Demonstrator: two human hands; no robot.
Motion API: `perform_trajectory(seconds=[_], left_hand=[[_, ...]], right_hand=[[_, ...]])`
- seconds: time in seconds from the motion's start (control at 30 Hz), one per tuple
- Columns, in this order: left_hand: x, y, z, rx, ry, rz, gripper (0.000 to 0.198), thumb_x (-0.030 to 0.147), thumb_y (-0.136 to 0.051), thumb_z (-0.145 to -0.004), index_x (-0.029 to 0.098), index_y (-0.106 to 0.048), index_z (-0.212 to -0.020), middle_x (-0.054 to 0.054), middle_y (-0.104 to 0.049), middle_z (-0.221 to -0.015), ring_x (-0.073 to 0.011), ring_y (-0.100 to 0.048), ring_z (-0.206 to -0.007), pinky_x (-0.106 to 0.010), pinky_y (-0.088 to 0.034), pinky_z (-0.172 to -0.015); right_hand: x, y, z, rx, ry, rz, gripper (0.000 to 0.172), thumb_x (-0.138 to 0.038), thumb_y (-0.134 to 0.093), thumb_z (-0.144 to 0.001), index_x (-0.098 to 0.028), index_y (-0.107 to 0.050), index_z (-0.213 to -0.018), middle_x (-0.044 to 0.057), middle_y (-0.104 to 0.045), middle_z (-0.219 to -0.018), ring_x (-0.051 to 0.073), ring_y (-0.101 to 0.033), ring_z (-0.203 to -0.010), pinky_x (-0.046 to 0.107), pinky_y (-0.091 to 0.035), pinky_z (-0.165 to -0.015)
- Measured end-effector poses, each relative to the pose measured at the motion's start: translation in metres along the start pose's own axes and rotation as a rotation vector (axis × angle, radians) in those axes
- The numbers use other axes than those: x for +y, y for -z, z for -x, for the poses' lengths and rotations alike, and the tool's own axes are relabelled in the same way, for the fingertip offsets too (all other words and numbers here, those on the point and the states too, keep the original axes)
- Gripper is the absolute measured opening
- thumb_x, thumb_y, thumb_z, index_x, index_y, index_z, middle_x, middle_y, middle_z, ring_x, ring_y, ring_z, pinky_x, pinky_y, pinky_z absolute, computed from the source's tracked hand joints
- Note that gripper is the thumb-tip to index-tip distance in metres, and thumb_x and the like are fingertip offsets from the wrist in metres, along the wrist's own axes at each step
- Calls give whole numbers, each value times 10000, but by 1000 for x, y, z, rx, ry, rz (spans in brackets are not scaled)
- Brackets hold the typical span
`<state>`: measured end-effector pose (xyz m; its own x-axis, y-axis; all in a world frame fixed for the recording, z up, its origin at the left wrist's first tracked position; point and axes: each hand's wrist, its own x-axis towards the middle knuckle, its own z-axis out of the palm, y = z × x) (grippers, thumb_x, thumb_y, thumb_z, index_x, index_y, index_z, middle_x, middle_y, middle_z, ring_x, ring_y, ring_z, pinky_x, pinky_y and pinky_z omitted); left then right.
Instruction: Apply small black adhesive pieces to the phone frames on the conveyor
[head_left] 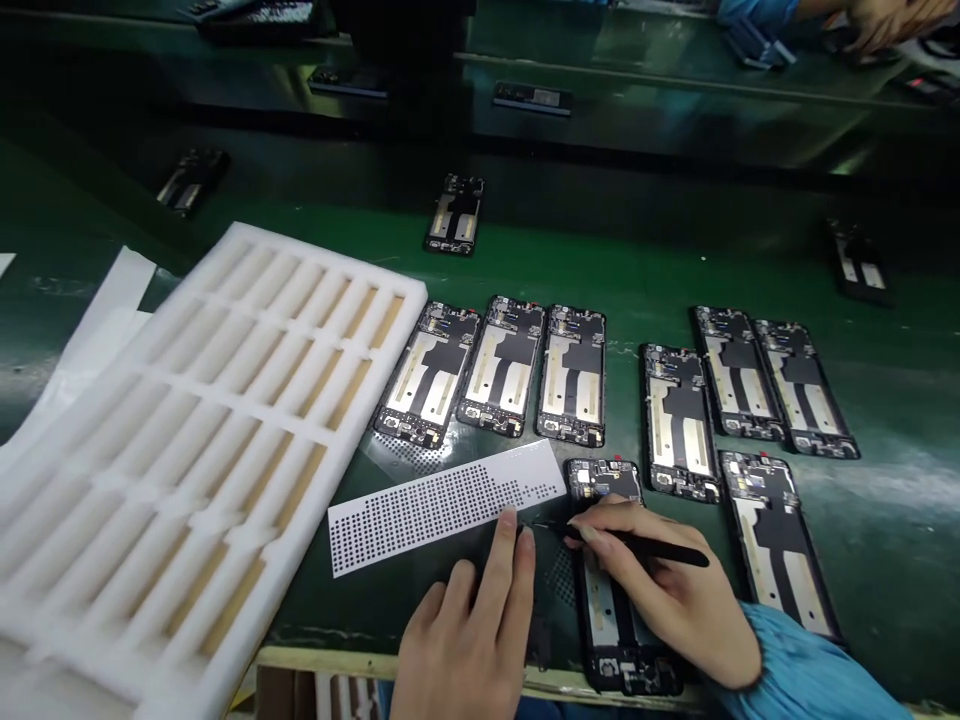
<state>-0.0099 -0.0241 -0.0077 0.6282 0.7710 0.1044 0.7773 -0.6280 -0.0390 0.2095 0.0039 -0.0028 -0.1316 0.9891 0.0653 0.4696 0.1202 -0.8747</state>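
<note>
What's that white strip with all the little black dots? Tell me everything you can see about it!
The white strip is a thin, flat sheet, perhaps paper or film, covered in rows of small black dots that thin out toward its bare right end. It lies slanted on the green work mat beside black phone frames. A fingertip of the person's left hand touches its lower edge.
</note>
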Motion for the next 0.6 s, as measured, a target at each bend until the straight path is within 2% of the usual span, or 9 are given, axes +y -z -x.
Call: perform_trajectory(seconds=[0.6], left_hand=[[1,-4,-2,-23,-7,7,623,-2,-493,-816,174,-597,-1404,-75,-575,-1485,-196,-626,-805,-277,-538,-579]], right_hand=[[3,0,0,-52,4,-50,165,-144,-596,-961,-194,-747,-1005,37,-782,-852,163,-749,-806,219,-601,-727]])
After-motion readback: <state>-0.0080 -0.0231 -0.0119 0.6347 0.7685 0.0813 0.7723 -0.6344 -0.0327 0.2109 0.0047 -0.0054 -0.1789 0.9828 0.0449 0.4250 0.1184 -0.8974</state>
